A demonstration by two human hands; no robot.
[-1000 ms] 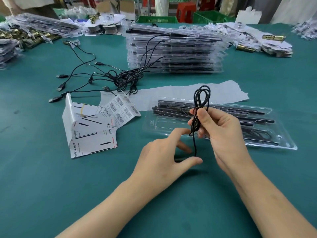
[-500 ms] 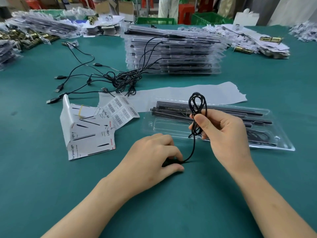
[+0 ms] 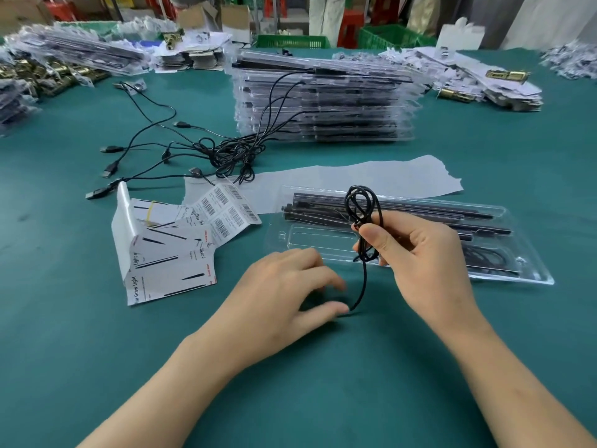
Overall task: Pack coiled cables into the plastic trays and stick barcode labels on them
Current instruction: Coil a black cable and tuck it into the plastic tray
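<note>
Head view looks down on a green table (image 3: 97, 350) where the right hand (image 3: 423, 257) is raised just above the near edge of a clear plastic tray (image 3: 529, 278). Its fingers and thumb are curled tight round a black cable (image 3: 361, 205), pinching a bundle of loops; the loops stand up above the thumb, in front of the tray's long dark rods (image 3: 420, 210). From under that hand a single strand drops down to the table, curving left at the bottom.

The left hand (image 3: 284, 286) lies low on the table to the left of that strand, palm down, fingers bent and blurred. Its thumb tip meets the strand's lower end, but whether it actually pinches the cable cannot be told.

The tray lies to the right of centre, with another dark coil in its right compartment and a bare pocket at its near left. Just left of it is a sheet of barcode labels (image 3: 226, 211), overlapping printed cards (image 3: 168, 263) nearer left. A white paper strip (image 3: 387, 176) lies just beyond the tray. Farther off stands a stack of filled trays (image 3: 323, 105), with loose cables (image 3: 226, 153) trailing from it to the left
</note>
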